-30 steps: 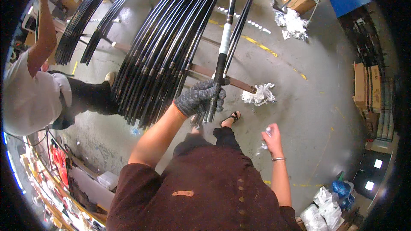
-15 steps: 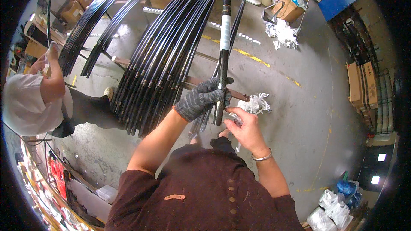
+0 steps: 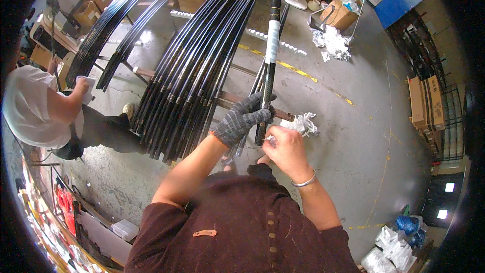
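My left hand (image 3: 243, 119), in a dark grey knitted glove with an orange cuff, grips a long black rod (image 3: 267, 83) near its lower end. The rod stands nearly upright in view, with a white band (image 3: 272, 40) wrapped round it higher up. Bare and wearing a silver bangle, my right hand (image 3: 288, 151) is closed beside the rod's bottom end. A small pale bit shows at its fingertips, too small to name. Close to my left hand, many similar black rods (image 3: 194, 76) lie side by side on a rack (image 3: 230, 97).
At the left a person in a white top (image 3: 38, 103) stands near more rods (image 3: 108, 30). Crumpled white scraps lie by the rack's end (image 3: 305, 124) and farther back (image 3: 332, 43). Cardboard boxes (image 3: 427, 101) are stacked at right; plastic bags (image 3: 396, 247) sit at lower right.
My right hand has turned and its fingers have curled closed at the rod's lower end. The rod and left hand have shifted slightly right. The other person's arm has lowered.
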The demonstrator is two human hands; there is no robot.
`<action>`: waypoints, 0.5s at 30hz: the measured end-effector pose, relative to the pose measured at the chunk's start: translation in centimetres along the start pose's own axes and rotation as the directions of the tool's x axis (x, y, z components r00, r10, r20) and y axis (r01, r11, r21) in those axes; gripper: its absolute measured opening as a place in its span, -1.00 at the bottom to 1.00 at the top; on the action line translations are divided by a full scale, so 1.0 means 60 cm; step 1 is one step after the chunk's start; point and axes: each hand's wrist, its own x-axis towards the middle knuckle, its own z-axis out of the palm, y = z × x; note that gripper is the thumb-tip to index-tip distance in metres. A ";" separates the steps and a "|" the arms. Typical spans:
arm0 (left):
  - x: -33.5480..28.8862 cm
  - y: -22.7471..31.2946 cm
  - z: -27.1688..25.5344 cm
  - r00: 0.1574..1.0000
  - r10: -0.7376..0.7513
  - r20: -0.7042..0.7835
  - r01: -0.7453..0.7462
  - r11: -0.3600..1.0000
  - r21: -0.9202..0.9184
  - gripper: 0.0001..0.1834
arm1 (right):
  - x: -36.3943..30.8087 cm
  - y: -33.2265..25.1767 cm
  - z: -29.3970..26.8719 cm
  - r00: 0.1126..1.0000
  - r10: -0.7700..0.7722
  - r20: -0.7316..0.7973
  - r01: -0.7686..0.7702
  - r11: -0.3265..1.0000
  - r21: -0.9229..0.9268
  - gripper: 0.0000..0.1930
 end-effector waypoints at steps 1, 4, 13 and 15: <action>-0.001 0.006 0.003 1.000 -0.002 0.001 0.002 1.000 0.014 -0.57 | -0.001 -0.001 -0.003 1.000 0.007 0.022 -0.010 0.991 0.137 -0.95; -0.001 0.028 0.015 1.000 0.010 0.013 -0.010 1.000 0.024 -0.57 | -0.007 -0.002 -0.022 0.992 0.080 0.099 -0.119 0.867 0.485 -0.93; 0.010 0.021 0.026 0.998 0.038 -0.043 -0.034 0.994 0.105 -0.56 | -0.009 0.019 -0.006 0.993 0.114 0.016 -0.113 0.951 0.288 -0.78; 0.014 0.007 0.018 0.997 0.050 -0.062 -0.043 0.992 0.117 -0.51 | -0.006 0.015 -0.002 0.990 0.137 0.026 -0.137 0.923 0.359 -0.79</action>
